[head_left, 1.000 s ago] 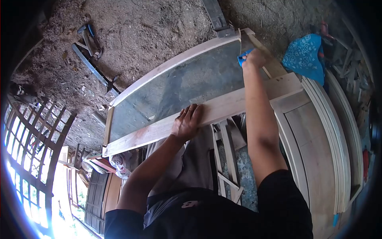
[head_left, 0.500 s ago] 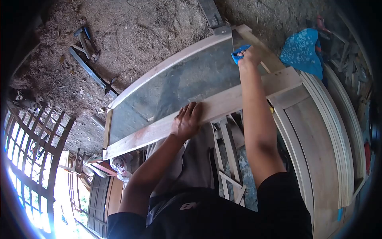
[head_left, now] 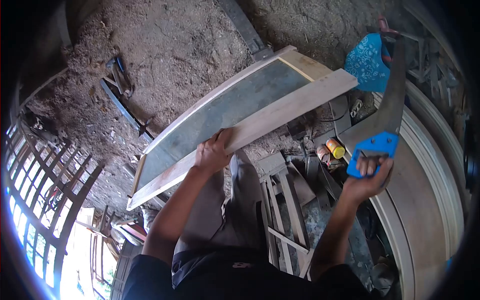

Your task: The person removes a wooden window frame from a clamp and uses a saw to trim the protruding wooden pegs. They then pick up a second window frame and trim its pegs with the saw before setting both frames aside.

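Note:
A framed wooden panel (head_left: 280, 112), with a grey-green sheet (head_left: 240, 102) inside its pale wooden rails, lies slanted in front of my legs. My left hand (head_left: 214, 150) grips its near rail, left of the middle, with the fingers over the top and inner edge. Off to the right of the panel, my right hand (head_left: 369, 180) is closed around the blue handle of a handsaw (head_left: 392, 100). The saw's wide blade points up and away, apart from the panel.
Framed wooden boards (head_left: 420, 185) are stacked at the right, with a blue patterned cloth (head_left: 367, 62) beyond them. An orange can with a yellow end (head_left: 335, 148) stands by slatted wood pieces (head_left: 290, 200). Tools (head_left: 120, 102) lie on the sawdust-covered ground. A lattice (head_left: 45, 200) is at left.
My right hand has drawn the saw away from the panel's far right end, bringing it back and to the right. My left hand keeps its hold while the view and panel shift slightly.

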Tool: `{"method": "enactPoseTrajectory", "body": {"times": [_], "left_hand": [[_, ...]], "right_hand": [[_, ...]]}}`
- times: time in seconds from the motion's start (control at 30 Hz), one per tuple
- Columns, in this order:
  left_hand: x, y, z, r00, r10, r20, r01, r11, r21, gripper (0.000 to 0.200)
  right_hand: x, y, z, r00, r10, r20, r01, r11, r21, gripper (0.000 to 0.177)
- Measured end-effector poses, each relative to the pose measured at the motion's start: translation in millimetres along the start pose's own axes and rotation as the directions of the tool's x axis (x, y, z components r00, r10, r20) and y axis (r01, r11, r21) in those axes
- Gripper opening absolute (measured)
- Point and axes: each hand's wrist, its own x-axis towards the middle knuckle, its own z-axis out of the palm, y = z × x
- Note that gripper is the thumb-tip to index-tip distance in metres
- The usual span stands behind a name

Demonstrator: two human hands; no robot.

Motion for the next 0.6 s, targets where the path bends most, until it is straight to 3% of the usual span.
{"method": "enactPoseTrajectory", "body": {"times": [0.13, 0.2, 0.23, 0.33, 0.4, 0.43, 0.47, 0.5, 0.53, 0.57, 0.6], "left_hand": [[-6, 4, -6, 0.999, -0.041, 0.008, 0.040, 0.996, 0.076, 0.071], [-14, 3, -1, 0.973, -0.094, -0.210, 0.110, 0.992, 0.067, 0.070], [-24, 1, 2, 0.969, -0.097, -0.227, 0.114, 0.992, 0.059, 0.070], [-80, -12, 16, 0.732, -0.217, -0.646, 0.407, 0.899, 0.160, 0.090], [-124, -58, 43, 0.356, -0.310, -0.882, 0.201, 0.947, -0.251, 0.106], [-134, -72, 52, 0.101, -0.700, -0.707, 0.144, 0.713, -0.686, 0.113], [-141, -97, 57, -0.101, -0.865, -0.492, -0.037, 0.497, -0.867, 0.109], [-144, -123, 60, -0.146, -0.962, -0.233, -0.267, 0.265, -0.927, 0.106], [-146, -147, 62, -0.054, -0.999, -0.004, -0.505, 0.031, -0.862, 0.103], [-146, -169, 65, 0.088, -0.987, 0.131, -0.658, -0.157, -0.737, 0.100], [-142, -183, 69, 0.178, -0.967, 0.183, -0.717, -0.255, -0.649, 0.098]], "right_hand": [[-39, 2, -64, 1.000, 0.015, -0.026, -0.016, 1.000, -0.022, 0.025], [-58, 11, -94, 0.994, 0.101, -0.032, -0.102, 0.995, -0.003, 0.026], [-67, 15, -109, 0.992, 0.122, -0.040, -0.123, 0.992, -0.032, 0.029], [-94, 16, -130, 0.993, 0.113, -0.019, -0.114, 0.990, -0.082, 0.029], [-109, 15, -138, 0.999, 0.048, 0.012, -0.046, 0.988, -0.145, 0.029], [-112, 17, -145, 0.998, 0.029, 0.057, -0.019, 0.986, -0.163, 0.030], [-115, 16, -147, 0.990, -0.051, 0.128, 0.078, 0.974, -0.214, 0.031], [-123, 13, -134, 0.989, -0.089, 0.118, 0.117, 0.957, -0.264, 0.032], [-124, 17, -134, 0.984, -0.093, 0.149, 0.129, 0.960, -0.249, 0.033], [-122, 20, -131, 0.958, -0.066, 0.280, 0.108, 0.985, -0.137, 0.033], [-133, 13, -100, 0.958, -0.092, 0.273, 0.145, 0.973, -0.182, 0.033]]}}
